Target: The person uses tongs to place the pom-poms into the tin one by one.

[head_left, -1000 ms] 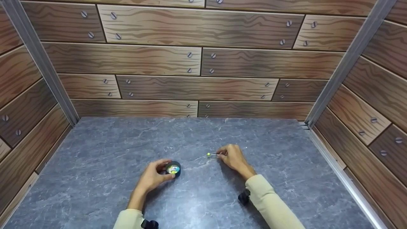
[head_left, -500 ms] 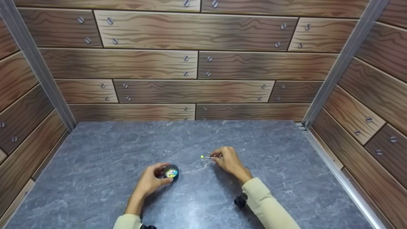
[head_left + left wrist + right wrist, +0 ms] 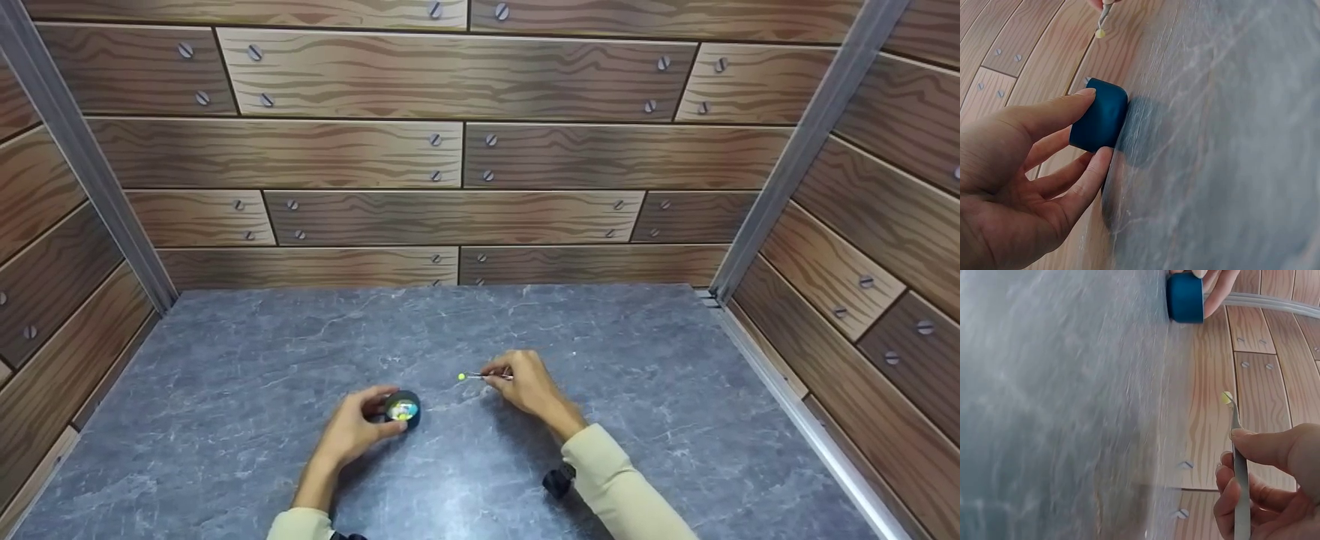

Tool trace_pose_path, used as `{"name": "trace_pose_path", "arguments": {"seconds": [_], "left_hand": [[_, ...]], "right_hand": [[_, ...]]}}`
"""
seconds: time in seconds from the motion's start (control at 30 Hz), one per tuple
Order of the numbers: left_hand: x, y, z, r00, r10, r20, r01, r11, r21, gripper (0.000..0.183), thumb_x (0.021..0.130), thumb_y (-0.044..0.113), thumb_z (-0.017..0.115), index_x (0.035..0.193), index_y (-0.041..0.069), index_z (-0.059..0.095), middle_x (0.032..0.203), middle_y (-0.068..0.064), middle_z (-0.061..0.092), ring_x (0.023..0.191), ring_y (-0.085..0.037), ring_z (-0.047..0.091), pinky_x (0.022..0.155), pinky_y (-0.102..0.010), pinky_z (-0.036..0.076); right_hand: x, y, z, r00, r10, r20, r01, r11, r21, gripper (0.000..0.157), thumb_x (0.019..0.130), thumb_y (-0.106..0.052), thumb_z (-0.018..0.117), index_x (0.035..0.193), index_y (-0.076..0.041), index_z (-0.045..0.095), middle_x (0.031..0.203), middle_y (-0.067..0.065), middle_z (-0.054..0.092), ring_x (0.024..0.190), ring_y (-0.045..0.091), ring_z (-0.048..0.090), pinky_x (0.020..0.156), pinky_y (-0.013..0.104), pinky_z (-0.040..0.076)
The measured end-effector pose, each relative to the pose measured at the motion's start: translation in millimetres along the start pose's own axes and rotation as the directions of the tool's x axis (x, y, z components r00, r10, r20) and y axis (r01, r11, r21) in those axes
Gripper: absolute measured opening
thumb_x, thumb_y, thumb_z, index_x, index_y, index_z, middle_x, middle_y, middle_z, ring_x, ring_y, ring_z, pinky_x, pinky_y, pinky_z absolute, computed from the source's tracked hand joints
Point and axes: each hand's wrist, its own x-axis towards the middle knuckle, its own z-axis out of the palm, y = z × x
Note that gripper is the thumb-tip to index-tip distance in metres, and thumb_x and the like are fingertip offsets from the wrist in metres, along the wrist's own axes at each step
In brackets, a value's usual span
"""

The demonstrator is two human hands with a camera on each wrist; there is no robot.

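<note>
A small round cup (image 3: 403, 409), dark from above and blue in the wrist views, stands on the grey tabletop. Small yellow, white and blue pieces show inside it. My left hand (image 3: 351, 429) grips its side between thumb and fingers. To the right, my right hand (image 3: 527, 386) pinches metal tweezers (image 3: 1242, 495) above the table. A tiny yellow bead (image 3: 1226, 397) sits at the tweezers' tips, which point left toward the cup and are apart from it. From the left wrist view, the blue cup wall (image 3: 1100, 115) hides its contents.
The grey marbled tabletop (image 3: 315, 330) runs back to a wood-patterned wall (image 3: 375, 154). Similar panels stand at both sides, with metal corner posts (image 3: 806, 142). A tiny pale speck (image 3: 574, 353) lies on the table beyond the right hand.
My right hand has moved left with the tweezers and yellow bead, closer to the cup. The left hand keeps its grip on the cup. The head view has shifted slightly.
</note>
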Motion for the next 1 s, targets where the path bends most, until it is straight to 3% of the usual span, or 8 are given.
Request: {"name": "trace_pose_path", "arguments": {"seconds": [0.43, 1.0], "left_hand": [[-3.0, 0.2, -1.6, 0.999, 0.041, 0.004, -0.041, 0.999, -0.015, 0.056, 0.079, 0.007, 0.088, 0.131, 0.0, 0.067, 0.124, -0.024, 0.072, 0.109, -0.034, 0.07, 0.097, -0.051, 0.056], [-1.2, -0.7, 0.1, 1.0, 0.021, 0.006, -0.02, 1.0, -0.012, 0.057, 0.079, 0.008, 0.088, 0.132, 0.001, 0.067, 0.128, -0.024, 0.071, 0.112, -0.034, 0.07, 0.099, -0.05, 0.056]], "right_hand": [[-0.2, -24.6, 12.2, 0.998, -0.034, 0.047, 0.032, 0.999, 0.044, 0.008, 0.087, -0.005, 0.08, 0.094, -0.006, 0.083, 0.083, 0.008, 0.077, 0.073, 0.018, 0.068, 0.065, 0.022, 0.052], [8.7, -41.9, 36.9, 0.993, -0.062, 0.099, 0.054, 0.995, 0.083, 0.007, 0.089, -0.006, 0.078, 0.094, -0.006, 0.083, 0.084, 0.009, 0.078, 0.074, 0.015, 0.068, 0.067, 0.02, 0.051]]}}
